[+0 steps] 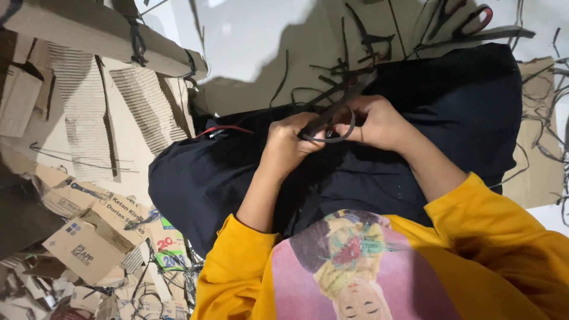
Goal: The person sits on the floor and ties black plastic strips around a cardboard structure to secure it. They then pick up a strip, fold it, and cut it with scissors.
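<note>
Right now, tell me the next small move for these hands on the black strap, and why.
Probably draw the loose end through with the right hand while the left hand keeps its pinch. The black strap is curled into a small loop between both hands over the lap, not yet pulled snug, with its long tail running up toward the floor.

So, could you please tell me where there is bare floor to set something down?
The white floor between the tied cardboard bundle and the loose black strips is bare. The torn boxes crowd the lower left. Both hands, left hand and right hand, hold a strip on the lap.
</note>
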